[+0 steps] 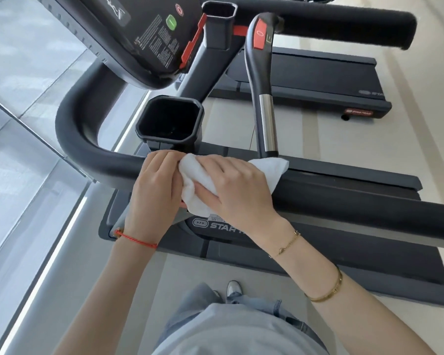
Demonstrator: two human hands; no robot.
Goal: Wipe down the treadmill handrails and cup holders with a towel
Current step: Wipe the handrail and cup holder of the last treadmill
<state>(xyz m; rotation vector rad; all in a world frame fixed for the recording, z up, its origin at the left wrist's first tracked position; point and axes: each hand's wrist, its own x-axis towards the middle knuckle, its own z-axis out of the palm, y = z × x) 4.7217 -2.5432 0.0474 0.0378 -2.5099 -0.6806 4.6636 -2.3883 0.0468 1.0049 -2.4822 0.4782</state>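
Note:
A thick black handrail (344,198) of the treadmill crosses the view and curves up at the left. A white towel (203,180) is wrapped over the rail just below the near black cup holder (169,119). My right hand (236,185) grips the towel around the rail. My left hand (157,185) sits beside it on the rail, fingers curled over the rail and touching the towel's left edge. A second cup holder (219,11) stands farther up. An inner handle (267,124) with a silver sensor band ends right above the towel.
The console (144,34) with a green button hangs above left. A glass wall (23,124) runs along the left side. A second treadmill (318,78) stands beyond. My feet are on the pale floor (190,272) beside the treadmill base (241,242).

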